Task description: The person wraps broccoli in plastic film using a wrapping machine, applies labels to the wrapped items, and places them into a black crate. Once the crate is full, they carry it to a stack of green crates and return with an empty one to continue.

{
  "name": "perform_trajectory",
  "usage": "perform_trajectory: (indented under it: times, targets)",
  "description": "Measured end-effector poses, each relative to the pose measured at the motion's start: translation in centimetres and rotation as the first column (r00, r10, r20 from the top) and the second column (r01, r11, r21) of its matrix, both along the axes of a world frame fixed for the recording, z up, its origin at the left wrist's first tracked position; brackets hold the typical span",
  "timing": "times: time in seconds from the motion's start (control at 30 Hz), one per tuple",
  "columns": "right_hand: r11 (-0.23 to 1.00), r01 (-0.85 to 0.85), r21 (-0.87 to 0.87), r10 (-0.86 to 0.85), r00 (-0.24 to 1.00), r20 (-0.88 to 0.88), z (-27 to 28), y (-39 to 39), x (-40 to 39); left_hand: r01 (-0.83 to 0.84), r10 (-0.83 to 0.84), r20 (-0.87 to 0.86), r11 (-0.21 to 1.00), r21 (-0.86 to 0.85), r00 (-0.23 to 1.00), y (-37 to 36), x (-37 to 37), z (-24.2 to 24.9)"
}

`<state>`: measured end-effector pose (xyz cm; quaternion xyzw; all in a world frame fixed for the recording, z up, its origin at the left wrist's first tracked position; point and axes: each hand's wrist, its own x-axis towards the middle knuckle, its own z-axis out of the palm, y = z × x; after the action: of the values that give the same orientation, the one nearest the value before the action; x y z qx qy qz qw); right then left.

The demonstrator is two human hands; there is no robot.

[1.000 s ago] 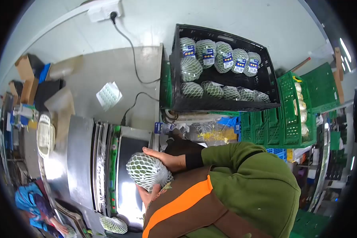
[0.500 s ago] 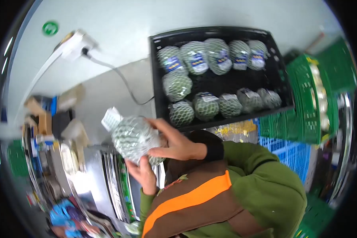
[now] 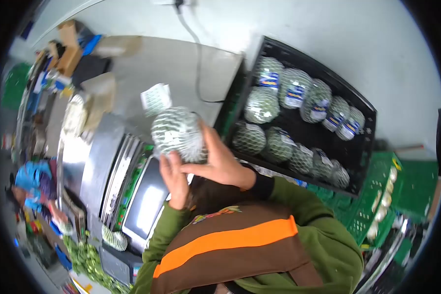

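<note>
A round netted pack of pale green produce (image 3: 175, 131), with a white label tag (image 3: 156, 99) sticking out at its upper left, is held between both hands. My right hand (image 3: 219, 159) wraps its right side, with the thumb pointing left below it. My left hand (image 3: 175, 180) presses its fingers up against the pack's underside. The exact kind of produce is hard to make out through the net. To the right, a black crate (image 3: 362, 159) holds two rows of similar netted packs (image 3: 294, 88), several with blue-and-white labels.
Green crates (image 3: 406, 183) with pale round produce stand at the right. A dark cable (image 3: 198, 63) runs down the wall to the counter. Metal equipment with a screen (image 3: 144, 203) lies at lower left. Another person in blue (image 3: 33, 181) is at far left.
My view has turned, so the crate appears tilted and farther right, and the screen and blue-clad person show more fully. The netted pack stays in both hands, now higher in view.
</note>
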<state>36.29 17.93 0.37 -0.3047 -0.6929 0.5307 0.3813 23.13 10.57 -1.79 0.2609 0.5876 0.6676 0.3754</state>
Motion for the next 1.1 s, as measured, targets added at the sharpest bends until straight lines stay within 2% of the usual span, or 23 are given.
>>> perform_trajectory:
  times: [0.03, 0.07, 0.13, 0.17, 0.23, 0.27, 0.3, 0.37, 0.43, 0.47, 0.5, 0.53, 0.57, 0.63, 0.7, 0.73, 0.77, 0.83, 0.93, 1.03, 1.1]
  targets:
    - [1.0, 0.024, 0.005, -0.024, 1.0, -0.016, 0.3, 0.0, 0.1, 0.079, -0.079, -0.013, 0.997, -0.015, 0.997, 0.0, 0.0, 1.0]
    - [0.998, 0.059, 0.005, -0.059, 0.998, 0.004, 0.9, 0.2, 0.7, 0.087, -0.086, -0.024, 0.996, 0.012, 0.996, 0.2, 0.6, 1.4]
    - [0.995, 0.022, -0.102, -0.033, 0.994, -0.105, 2.1, 1.2, 1.9, 0.128, -0.123, -0.107, 0.991, 0.037, 0.987, 0.7, 2.0, 2.6]
    - [0.992, 0.036, -0.123, -0.061, 0.976, -0.209, 2.2, 1.9, 2.7, 0.2, -0.183, -0.182, 0.977, 0.079, 0.966, 0.9, 2.2, 1.8]
    - [0.988, 0.046, -0.148, -0.078, 0.973, -0.217, 3.8, 3.4, 6.5, 0.42, -0.379, -0.219, 0.888, 0.188, 0.899, 2.7, 3.6, 2.5]
    - [0.975, 0.04, -0.218, -0.099, 0.958, -0.268, 4.1, 4.1, 8.8, 0.533, -0.504, -0.188, 0.829, 0.169, 0.843, 3.6, 4.6, 3.8]
    - [0.958, 0.03, -0.286, -0.125, 0.939, -0.321, 4.5, 4.7, 11.2, 0.538, -0.51, -0.198, 0.833, 0.13, 0.837, 4.1, 5.6, 3.6]
    - [0.944, 0.174, -0.281, -0.222, 0.964, -0.147, 5.0, 5.8, 16.2, 0.617, -0.557, -0.28, 0.757, 0.216, 0.782, 6.7, 8.5, 4.8]
    - [0.92, 0.267, -0.285, -0.282, 0.959, -0.01, 3.1, 6.9, 21.4, 0.646, -0.604, -0.262, 0.754, 0.12, 0.753, 8.4, 9.6, 3.3]
    - [0.911, 0.315, -0.266, -0.299, 0.949, 0.1, 2.2, 7.4, 23.9, 0.657, -0.562, -0.461, 0.752, 0.06, 0.686, 9.7, 10.2, 2.8]
    - [0.902, 0.358, -0.242, -0.311, 0.927, 0.211, 1.2, 8.0, 26.2, 0.664, -0.569, -0.456, 0.745, 0.067, 0.684, 10.8, 10.8, 2.4]
    - [0.903, 0.384, -0.194, -0.32, 0.901, 0.292, -0.2, 8.7, 28.2, 0.705, -0.524, -0.644, 0.709, 0.032, 0.557, 11.7, 11.4, 2.0]
    - [0.9, 0.392, -0.191, -0.328, 0.897, 0.296, -1.3, 9.0, 29.3, 0.735, -0.45, -0.799, 0.678, -0.014, 0.399, 12.6, 12.1, 1.6]
    - [0.879, 0.432, -0.204, -0.346, 0.87, 0.352, -3.4, 9.5, 30.9, 0.748, -0.453, -0.81, 0.663, -0.027, 0.372, 14.2, 13.5, 0.6]
    - [0.874, 0.417, -0.248, -0.336, 0.889, 0.31, -6.0, 10.1, 31.8, 0.77, -0.303, -0.948, 0.625, -0.125, 0.093, 15.8, 14.2, -0.4]
    - [0.866, 0.422, -0.267, -0.343, 0.891, 0.296, -7.0, 10.4, 32.0, 0.732, -0.365, -0.931, 0.639, -0.235, 0.02, 16.1, 14.4, -1.1]
    - [0.858, 0.425, -0.288, -0.35, 0.894, 0.279, -7.0, 10.5, 31.6, 0.73, -0.368, -0.929, 0.641, -0.238, 0.02, 16.5, 14.2, -1.6]
    - [0.871, 0.373, -0.321, -0.301, 0.919, 0.254, -6.7, 10.8, 31.1, 0.674, -0.338, -0.932, 0.658, -0.334, -0.132, 17.0, 13.6, -2.4]
    - [0.94, 0.273, -0.206, -0.162, 0.885, 0.436, -7.6, 11.9, 30.7, 0.661, -0.354, -0.926, 0.664, -0.349, -0.134, 17.0, 13.6, -3.0]
    - [0.955, 0.181, -0.234, -0.072, 0.91, 0.408, -8.5, 12.7, 30.0, 0.657, -0.361, -0.923, 0.665, -0.357, -0.136, 16.9, 13.6, -3.2]
    - [0.946, 0.182, -0.267, -0.066, 0.918, 0.391, -8.7, 13.0, 29.7, 0.655, -0.359, -0.924, 0.669, -0.352, -0.13, 16.9, 13.6, -3.1]
